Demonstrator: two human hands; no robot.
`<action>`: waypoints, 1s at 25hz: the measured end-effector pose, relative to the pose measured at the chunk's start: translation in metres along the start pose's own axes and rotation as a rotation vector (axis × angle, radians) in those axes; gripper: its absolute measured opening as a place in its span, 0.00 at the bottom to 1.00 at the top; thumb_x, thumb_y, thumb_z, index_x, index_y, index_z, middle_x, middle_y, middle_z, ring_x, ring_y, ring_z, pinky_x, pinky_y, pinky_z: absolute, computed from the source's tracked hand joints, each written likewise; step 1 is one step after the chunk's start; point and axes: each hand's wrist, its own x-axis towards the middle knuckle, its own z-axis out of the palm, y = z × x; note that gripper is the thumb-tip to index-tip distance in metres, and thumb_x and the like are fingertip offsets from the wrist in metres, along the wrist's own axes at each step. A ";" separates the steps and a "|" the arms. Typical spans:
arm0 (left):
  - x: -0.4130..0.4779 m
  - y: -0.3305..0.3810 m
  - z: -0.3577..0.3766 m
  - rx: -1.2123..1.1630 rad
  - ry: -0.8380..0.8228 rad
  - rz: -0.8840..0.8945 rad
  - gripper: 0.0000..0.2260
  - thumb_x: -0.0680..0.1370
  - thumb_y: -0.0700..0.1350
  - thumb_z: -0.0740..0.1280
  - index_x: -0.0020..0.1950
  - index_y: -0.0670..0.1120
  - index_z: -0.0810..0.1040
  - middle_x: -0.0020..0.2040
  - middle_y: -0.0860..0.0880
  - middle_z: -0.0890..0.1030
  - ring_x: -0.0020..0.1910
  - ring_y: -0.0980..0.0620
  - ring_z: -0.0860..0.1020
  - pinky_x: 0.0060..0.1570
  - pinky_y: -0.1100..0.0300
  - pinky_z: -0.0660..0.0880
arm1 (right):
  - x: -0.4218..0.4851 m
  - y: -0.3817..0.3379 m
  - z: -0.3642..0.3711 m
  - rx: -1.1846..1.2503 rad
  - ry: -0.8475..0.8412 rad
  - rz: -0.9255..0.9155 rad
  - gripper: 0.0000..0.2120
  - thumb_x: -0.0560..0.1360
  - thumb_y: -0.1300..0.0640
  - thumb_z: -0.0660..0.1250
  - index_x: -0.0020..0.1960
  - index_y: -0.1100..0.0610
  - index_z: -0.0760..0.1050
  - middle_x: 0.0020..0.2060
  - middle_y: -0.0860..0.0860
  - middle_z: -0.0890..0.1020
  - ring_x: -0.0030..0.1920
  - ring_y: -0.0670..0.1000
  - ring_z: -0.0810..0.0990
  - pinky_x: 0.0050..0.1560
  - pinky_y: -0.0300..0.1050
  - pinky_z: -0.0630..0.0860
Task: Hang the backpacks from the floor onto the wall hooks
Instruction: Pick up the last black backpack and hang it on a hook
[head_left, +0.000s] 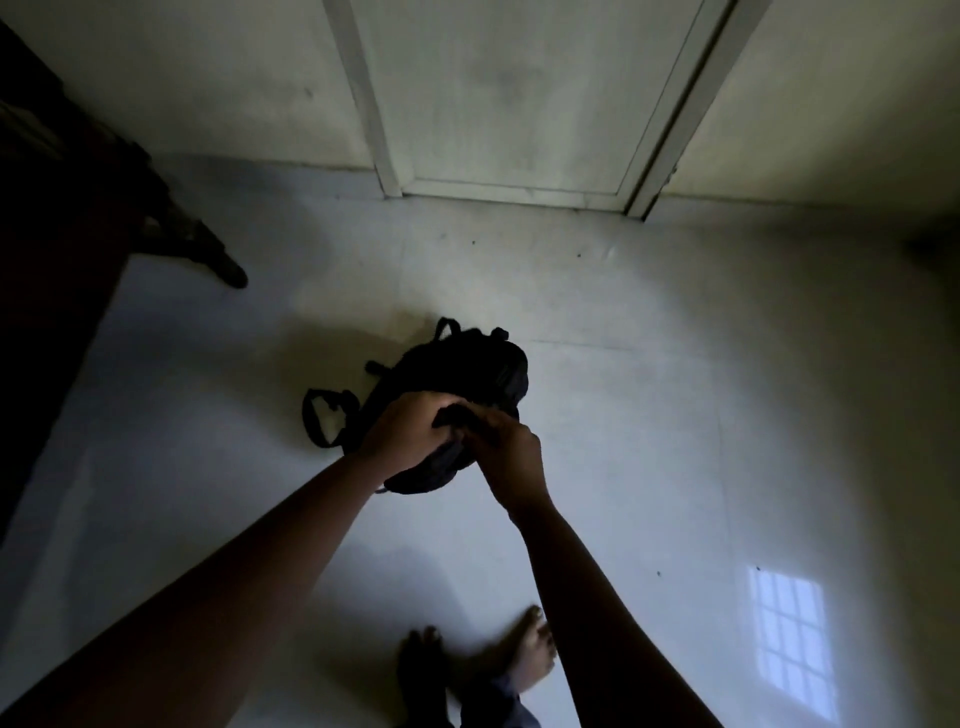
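A black backpack (467, 371) is in the middle of the pale floor, its near end gathered in both of my hands. My left hand (408, 428) is closed over the bag's top from the left. My right hand (511, 457) grips the same dark fold of fabric from the right, touching the left hand. A shoulder strap (324, 418) loops out on the floor to the bag's left, and a small handle loop sticks up at its far end. No wall hooks are in view.
A closed pale door (519, 104) in its frame stands straight ahead beyond the bag. Dark furniture (67, 218) with a leg fills the left side. My bare feet (483, 665) are at the bottom. A window's light patch lies on the floor at lower right.
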 end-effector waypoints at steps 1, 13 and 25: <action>-0.009 0.014 -0.020 0.031 0.031 -0.020 0.12 0.76 0.44 0.66 0.54 0.38 0.80 0.48 0.39 0.84 0.50 0.42 0.81 0.44 0.61 0.71 | -0.012 -0.022 -0.014 0.062 0.063 0.024 0.15 0.74 0.60 0.67 0.60 0.52 0.79 0.55 0.51 0.84 0.56 0.48 0.80 0.52 0.30 0.72; -0.116 0.159 -0.115 -0.221 0.128 0.087 0.11 0.77 0.46 0.66 0.52 0.39 0.79 0.49 0.43 0.83 0.50 0.46 0.81 0.45 0.63 0.70 | -0.134 -0.134 -0.117 0.556 0.109 0.440 0.13 0.74 0.55 0.69 0.34 0.57 0.71 0.30 0.52 0.73 0.30 0.48 0.72 0.29 0.36 0.70; -0.148 0.303 -0.106 -0.150 -0.193 0.318 0.19 0.72 0.45 0.71 0.62 0.44 0.74 0.57 0.47 0.81 0.55 0.50 0.79 0.52 0.63 0.75 | -0.226 -0.178 -0.231 0.610 0.228 0.186 0.13 0.78 0.57 0.61 0.51 0.67 0.77 0.43 0.61 0.82 0.42 0.58 0.82 0.46 0.47 0.80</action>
